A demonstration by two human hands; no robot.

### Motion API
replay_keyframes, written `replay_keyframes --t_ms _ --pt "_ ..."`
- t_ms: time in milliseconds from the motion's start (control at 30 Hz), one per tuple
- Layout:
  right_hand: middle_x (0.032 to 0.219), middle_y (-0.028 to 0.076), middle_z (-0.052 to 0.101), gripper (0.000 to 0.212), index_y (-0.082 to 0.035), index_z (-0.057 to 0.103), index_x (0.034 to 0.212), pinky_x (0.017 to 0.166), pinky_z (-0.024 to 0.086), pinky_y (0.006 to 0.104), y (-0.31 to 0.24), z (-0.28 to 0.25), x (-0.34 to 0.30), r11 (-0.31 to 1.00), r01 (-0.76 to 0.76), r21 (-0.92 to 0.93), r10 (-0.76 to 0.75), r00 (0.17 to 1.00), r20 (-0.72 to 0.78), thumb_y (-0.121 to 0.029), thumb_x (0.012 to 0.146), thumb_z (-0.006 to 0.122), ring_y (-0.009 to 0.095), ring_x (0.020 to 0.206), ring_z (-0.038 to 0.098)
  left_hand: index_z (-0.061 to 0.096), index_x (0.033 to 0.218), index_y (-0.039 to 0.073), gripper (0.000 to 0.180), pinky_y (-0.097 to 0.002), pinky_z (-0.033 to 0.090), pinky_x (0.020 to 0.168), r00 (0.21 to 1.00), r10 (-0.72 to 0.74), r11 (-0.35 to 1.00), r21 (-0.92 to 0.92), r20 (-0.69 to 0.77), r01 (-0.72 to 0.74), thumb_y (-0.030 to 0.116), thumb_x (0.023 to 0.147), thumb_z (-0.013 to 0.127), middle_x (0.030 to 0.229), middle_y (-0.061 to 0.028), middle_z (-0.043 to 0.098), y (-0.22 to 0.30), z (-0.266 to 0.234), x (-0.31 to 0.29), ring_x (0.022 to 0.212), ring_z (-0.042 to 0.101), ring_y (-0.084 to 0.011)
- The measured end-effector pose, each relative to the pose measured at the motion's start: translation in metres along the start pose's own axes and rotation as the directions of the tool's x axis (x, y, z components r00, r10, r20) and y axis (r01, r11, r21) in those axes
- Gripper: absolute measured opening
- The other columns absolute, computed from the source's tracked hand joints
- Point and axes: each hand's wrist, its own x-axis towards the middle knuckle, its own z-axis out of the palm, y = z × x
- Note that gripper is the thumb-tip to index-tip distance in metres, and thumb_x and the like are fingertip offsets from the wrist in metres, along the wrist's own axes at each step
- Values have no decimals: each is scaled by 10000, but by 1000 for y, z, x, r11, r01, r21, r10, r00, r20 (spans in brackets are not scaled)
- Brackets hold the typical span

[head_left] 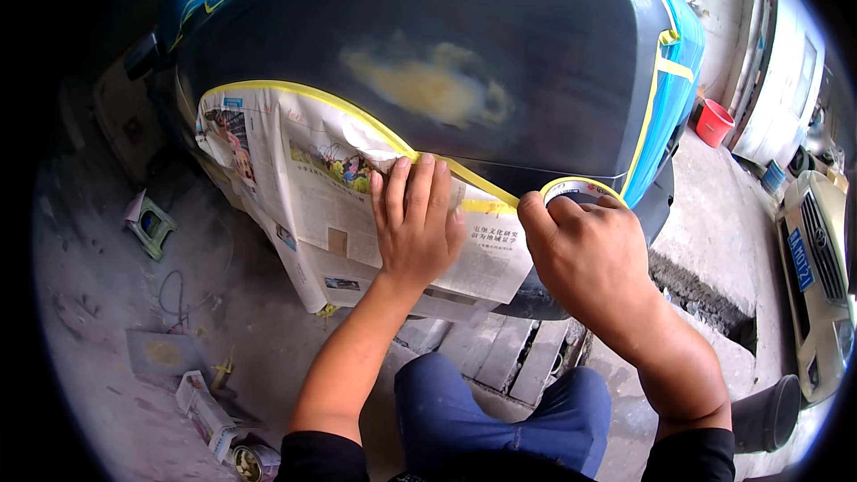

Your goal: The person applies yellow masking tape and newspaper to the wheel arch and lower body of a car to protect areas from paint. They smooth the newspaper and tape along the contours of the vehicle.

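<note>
A dark car panel (553, 62) with a sanded, yellowish patch (433, 85) fills the upper middle. Newspaper (357, 232) hangs over its lower left, edged along the top by yellow masking tape (312, 96). My left hand (415, 219) lies with fingers stretched on the paper's upper edge, pressing at the tape. Gripped in my right hand (585, 245) is a roll of yellow masking tape (576, 187), its core partly showing above the fingers. From the roll a strip (478, 180) runs taut leftward to my left fingertips, along the panel's lower edge.
Blue masking film (683, 98) wraps the car's right side. At right are a red bucket (714, 122), a black bin (768, 415), a broken gap in the floor (705, 303) and a cream car front (817, 277). A green stool (152, 228) and an open can (250, 462) sit at left.
</note>
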Motion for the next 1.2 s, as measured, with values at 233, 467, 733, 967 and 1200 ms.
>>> replay_keyframes --t_ms 233,467,733,967,1200 --pt "640 38 580 241 9 592 975 627 519 361 -12 -7 0 988 146 -40 -149 987 -63 -138 785 605 187 528 623 578 1312 43 501 -568 245 1149 999 -12 999 32 -33 13 316 900 496 1403 -116 492 1 4 -2 1351 392 -328" --pt "602 7 535 254 23 639 942 505 360 303 -27 -10 3 940 321 -119 -324 946 -13 -154 763 605 146 492 539 586 1291 19 529 -577 257 1145 998 -34 995 88 -45 37 320 860 531 1414 -137 481 7 6 -1 1358 395 -334" --pt "624 -12 533 226 3 624 921 524 367 290 -36 -18 8 894 409 -183 -389 911 138 -153 758 628 116 521 546 565 1296 -15 557 -589 237 1153 993 -115 989 91 -8 115 286 828 583 1428 -161 451 21 14 -2 1379 367 -336" --pt "583 -5 531 81 -63 611 768 509 350 297 -22 -27 17 942 303 -144 -297 953 64 -144 766 601 143 497 542 503 1368 2 606 -586 202 1163 999 -49 994 -100 1 49 286 837 572 1433 -168 443 6 5 -4 1380 352 -345" --pt "590 -4 523 80 -52 628 779 507 345 300 -24 -20 11 930 335 -149 -333 942 38 -129 779 606 144 497 535 524 1359 33 599 -591 222 1152 999 -46 993 -111 26 49 295 824 584 1428 -159 452 4 1 -3 1375 360 -336"
